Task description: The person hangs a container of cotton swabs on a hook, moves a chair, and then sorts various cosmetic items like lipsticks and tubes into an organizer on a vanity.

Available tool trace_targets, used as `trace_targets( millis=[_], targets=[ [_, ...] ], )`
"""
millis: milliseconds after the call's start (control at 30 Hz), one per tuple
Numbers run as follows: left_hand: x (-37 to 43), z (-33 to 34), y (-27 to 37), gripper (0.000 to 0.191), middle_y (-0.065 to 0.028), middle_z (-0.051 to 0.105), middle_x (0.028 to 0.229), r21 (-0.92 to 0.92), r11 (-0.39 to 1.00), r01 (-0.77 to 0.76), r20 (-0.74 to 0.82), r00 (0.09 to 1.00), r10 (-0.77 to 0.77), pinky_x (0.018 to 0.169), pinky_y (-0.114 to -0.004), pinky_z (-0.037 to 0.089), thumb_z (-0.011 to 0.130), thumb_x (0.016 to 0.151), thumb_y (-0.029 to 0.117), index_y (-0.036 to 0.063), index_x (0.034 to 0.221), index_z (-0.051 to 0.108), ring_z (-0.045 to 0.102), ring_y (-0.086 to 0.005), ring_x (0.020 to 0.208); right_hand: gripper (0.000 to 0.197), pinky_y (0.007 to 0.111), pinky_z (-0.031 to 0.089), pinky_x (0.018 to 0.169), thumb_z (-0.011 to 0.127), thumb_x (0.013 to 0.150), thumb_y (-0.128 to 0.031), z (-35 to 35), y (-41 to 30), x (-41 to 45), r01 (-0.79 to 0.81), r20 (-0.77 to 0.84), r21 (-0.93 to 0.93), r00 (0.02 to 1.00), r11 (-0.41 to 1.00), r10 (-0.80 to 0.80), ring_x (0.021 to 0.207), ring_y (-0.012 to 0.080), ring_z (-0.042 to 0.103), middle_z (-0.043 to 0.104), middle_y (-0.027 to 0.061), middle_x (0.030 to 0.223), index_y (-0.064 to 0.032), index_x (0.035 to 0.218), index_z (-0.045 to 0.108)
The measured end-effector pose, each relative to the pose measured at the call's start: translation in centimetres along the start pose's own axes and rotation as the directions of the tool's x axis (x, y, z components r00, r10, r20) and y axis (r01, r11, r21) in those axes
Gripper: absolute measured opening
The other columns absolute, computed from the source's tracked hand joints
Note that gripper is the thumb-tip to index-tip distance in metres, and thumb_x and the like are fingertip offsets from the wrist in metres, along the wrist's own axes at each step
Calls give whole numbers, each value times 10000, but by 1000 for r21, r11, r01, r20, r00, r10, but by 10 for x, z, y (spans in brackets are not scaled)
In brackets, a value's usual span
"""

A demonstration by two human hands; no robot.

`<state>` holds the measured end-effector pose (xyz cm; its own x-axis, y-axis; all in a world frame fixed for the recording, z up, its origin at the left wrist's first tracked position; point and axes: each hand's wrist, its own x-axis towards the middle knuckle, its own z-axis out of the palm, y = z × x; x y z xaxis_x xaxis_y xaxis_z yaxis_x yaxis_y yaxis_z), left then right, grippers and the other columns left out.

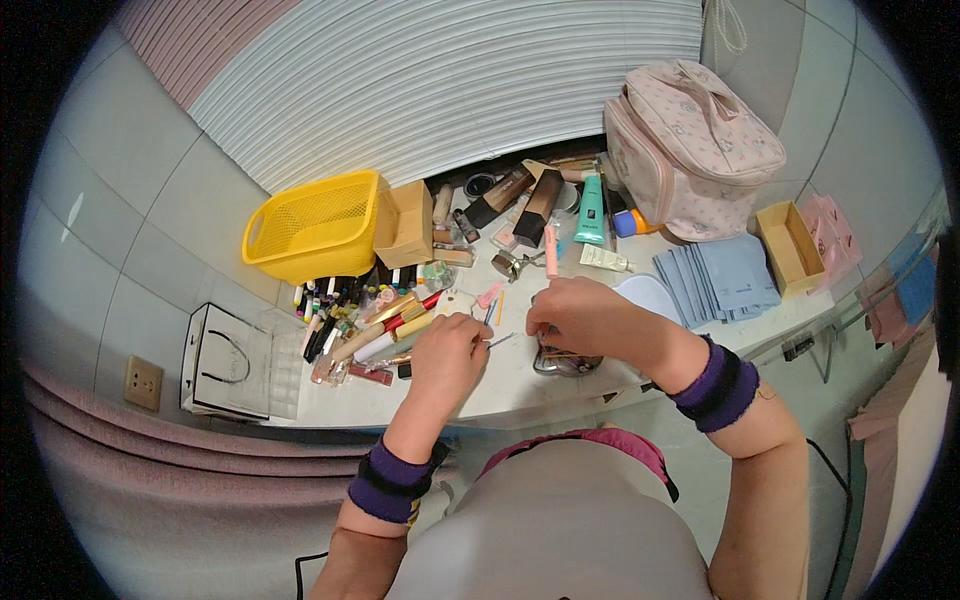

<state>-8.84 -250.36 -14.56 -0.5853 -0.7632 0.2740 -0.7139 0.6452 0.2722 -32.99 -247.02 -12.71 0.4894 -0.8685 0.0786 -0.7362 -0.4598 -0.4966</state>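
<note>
My left hand (454, 350) is over the front middle of the white table, its fingertips pinched at one end of a thin dark stick (502, 340). Two more slender sticks, one blue (490, 310) and one orange (500, 307), lie just beyond it, near a small pink tool (489, 295). My right hand (574, 319) is bent down at a clear heart-like container (566, 366) holding small items. Its curled fingers hide their tips, so whether they grip anything is unclear. A pink tube (551, 251) and a metal eyelash curler (516, 264) lie beyond that hand.
Lipsticks, pens and cosmetic tubes (382, 330) crowd the left. Behind them stand a yellow basket (311, 225) and cardboard box (405, 225). A pink floral bag (694, 150), blue sachets (720, 277) and an open box (791, 247) are right. A clear-fronted case (229, 364) stands front left.
</note>
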Motion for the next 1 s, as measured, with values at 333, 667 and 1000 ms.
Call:
trace_targets(
  millis=[333, 667, 1000],
  targets=[
    [-12, 0, -11, 119, -91, 655, 803, 113, 994, 7, -43, 999, -2, 724, -427, 516, 758, 768, 153, 62, 819, 703, 630, -306, 813, 138, 414, 542, 726, 685, 735, -69, 30, -2, 50, 214, 49, -421, 976, 882, -213, 898, 273, 683, 697, 82, 842, -73, 871, 708],
    [-11, 7, -10, 104, -104, 673, 835, 128, 991, 27, 23, 999, -30, 764, -428, 528, 743, 747, 151, 67, 760, 683, 642, -317, 842, 207, 401, 562, 674, 672, 773, -115, 47, 0, 68, 202, 79, -438, 979, 876, -186, 817, 295, 715, 704, 122, 853, 14, 935, 663],
    [-17, 14, -21, 89, -86, 652, 769, 142, 990, -5, -20, 1000, 8, 685, -422, 535, 740, 709, 134, 81, 712, 668, 654, -285, 789, 132, 405, 575, 665, 664, 785, -131, 41, -4, 63, 226, 41, -362, 973, 904, -227, 823, 311, 724, 712, 138, 857, -31, 864, 698]
  ],
)
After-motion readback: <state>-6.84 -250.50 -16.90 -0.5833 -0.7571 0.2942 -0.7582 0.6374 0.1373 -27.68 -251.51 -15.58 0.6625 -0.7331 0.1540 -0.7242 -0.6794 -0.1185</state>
